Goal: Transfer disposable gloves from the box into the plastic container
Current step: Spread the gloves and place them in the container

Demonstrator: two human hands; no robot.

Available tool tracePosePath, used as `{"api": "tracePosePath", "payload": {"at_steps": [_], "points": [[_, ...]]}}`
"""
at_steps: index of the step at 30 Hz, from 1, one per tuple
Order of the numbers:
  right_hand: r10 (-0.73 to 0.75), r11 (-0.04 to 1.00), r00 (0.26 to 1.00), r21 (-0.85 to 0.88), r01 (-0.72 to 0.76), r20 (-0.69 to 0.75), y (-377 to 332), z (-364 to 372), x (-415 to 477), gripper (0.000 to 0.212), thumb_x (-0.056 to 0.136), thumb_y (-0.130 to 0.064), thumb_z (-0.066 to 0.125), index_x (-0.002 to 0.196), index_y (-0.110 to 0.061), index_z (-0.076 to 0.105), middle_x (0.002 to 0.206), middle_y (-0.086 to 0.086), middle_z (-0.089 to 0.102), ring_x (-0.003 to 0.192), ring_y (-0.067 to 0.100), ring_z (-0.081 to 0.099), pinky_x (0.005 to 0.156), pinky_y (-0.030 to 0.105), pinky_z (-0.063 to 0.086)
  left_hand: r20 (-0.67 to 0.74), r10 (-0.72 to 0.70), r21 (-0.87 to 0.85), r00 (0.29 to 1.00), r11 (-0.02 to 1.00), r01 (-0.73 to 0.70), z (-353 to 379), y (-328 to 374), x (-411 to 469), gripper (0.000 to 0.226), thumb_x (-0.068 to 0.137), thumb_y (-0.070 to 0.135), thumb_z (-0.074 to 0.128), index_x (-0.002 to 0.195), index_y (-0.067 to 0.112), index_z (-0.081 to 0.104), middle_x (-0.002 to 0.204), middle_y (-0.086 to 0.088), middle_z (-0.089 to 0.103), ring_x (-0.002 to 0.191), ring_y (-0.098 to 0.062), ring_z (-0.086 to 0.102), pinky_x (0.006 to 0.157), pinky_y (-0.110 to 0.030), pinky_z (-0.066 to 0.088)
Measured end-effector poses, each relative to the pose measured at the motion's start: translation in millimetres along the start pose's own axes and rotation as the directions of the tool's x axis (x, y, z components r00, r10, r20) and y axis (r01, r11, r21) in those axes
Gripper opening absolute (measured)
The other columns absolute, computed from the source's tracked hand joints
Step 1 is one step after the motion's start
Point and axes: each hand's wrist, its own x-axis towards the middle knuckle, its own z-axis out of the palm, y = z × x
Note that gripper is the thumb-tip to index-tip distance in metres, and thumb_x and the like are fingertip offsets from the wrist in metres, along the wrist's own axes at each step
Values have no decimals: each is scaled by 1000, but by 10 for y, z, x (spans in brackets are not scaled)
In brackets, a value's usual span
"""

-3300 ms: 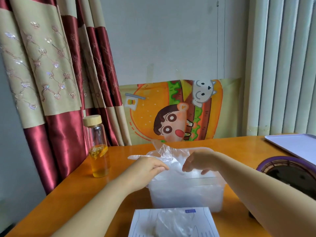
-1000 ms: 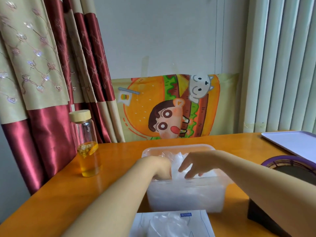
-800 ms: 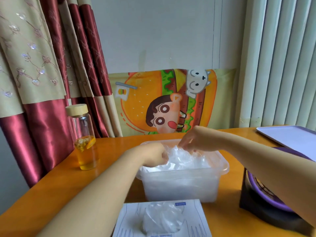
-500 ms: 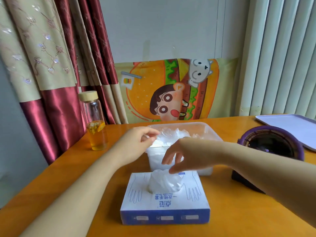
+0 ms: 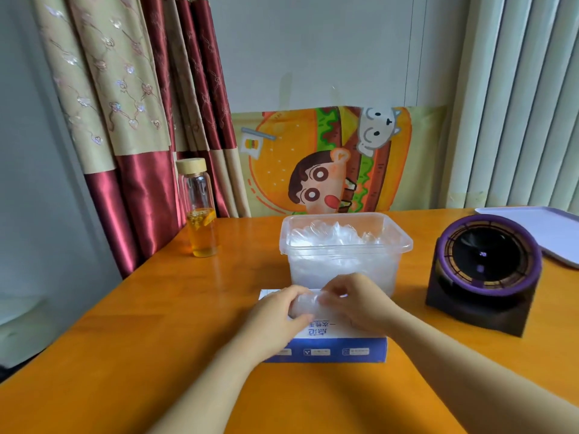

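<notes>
Left hand (image 5: 277, 313) curls round a crumpled wad of clear plastic gloves (image 5: 303, 306); right hand (image 5: 355, 303) pinches same wad from the other side, both just over the blue-and-white cardboard glove box (image 5: 341, 350) on orange wooden table (image 5: 156, 324). Clear rectangular plastic container (image 5: 344, 242), w/ gloves heaped inside, sits just behind box.

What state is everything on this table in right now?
Box, open on top.
Glove bunch, sticking out of the box, held from both sides.
Container, lidless, nearly full of gloves.
Bottle, upright, capped, partly filled with yellow liquid.
Left hand, holds the bunch.
Right hand, holds the bunch.
</notes>
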Motion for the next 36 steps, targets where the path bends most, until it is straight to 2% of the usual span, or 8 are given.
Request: {"api": "tracePosePath", "payload": {"at_steps": [3, 5, 7, 13, 18, 30, 33, 36], "points": [[153, 841, 986, 533, -92, -72, 59, -68, -60, 17, 90, -24, 62, 81, -12, 69, 85, 14, 71, 80, 29, 65, 74, 37, 51, 2, -2, 8, 1000, 1000, 2, 10, -11, 9, 40, 89, 35, 64, 125, 38, 49, 119, 19, 60, 103, 0, 56, 86, -23, 49], [207, 743, 977, 658, -123, -51, 50, -60, -70, 18, 89, -27, 63, 81, -11, 67, 91, 18, 71, 87, 34, 66, 80, 46, 51, 15, -13, 24, 1000, 1000, 13, 20, -11, 18, 38, 89, 36, 64, 125, 39, 50, 120, 20, 60, 104, -1, 56, 87, -26, 51], [164, 767, 980, 639, -54, -114, -29, -47, -52, 19, 88, -27, 64, 80, -10, 68, 88, 14, 71, 87, 29, 65, 80, 44, 50, 25, -32, 45, 999, 999, 31, 35, -6, 19, 31, 90, 39, 61, 120, 39, 53, 117, 18, 61, 103, -5, 58, 87, -31, 53], [-106, 964, 929, 191, 183, -354, -407, -267, 60, 18, 87, -28, 67, 87, -12, 72, 80, -10, 66, 78, -2, 59, 67, 8, 41, 57, -26, 83, 998, 996, 21, 9, 59, 33, 15, 92, 42, 49, 106, 36, 54, 104, 12, 64, 92, -8, 60, 85, -36, 54], [-159, 969, 873, 96, 228, -461, -478, -374, 138, 23, 85, -28, 69, 93, -6, 73, 89, 0, 70, 86, 12, 63, 79, 27, 49, 65, -52, 71, 997, 996, 47, -11, 71, 22, 34, 92, 44, 54, 125, 38, 45, 122, 14, 59, 107, -8, 57, 90, -31, 51], [-100, 923, 660, 178, 341, -745, -731, -900, 217, 34, 86, -37, 66, 102, -7, 73, 95, 0, 73, 90, 8, 66, 79, 23, 49, 128, -107, -33, 986, 993, 112, -119, 113, -26, 60, 89, 51, 57, 141, 35, 32, 132, 13, 52, 111, -5, 55, 91, -22, 50], [-58, 904, 695, 258, 342, -717, -777, -1008, 180, 32, 85, -37, 68, 102, -10, 73, 99, 0, 73, 95, 6, 67, 87, 24, 52, 164, -84, -187, 983, 976, 114, -226, 173, -37, 75, 82, 59, 63, 143, 39, 25, 141, 20, 39, 131, -7, 42, 92, -12, 39], [-76, 908, 744, 263, 327, -664, -736, -954, 160, 35, 81, -40, 70, 87, -6, 72, 90, 4, 74, 91, 13, 69, 85, 37, 55, 30, -54, -425, 998, 903, 62, -395, 256, -45, 98, 67, 63, 64, 147, 41, 12, 141, 25, 29, 137, -7, 31, 95, -13, 34]]}}
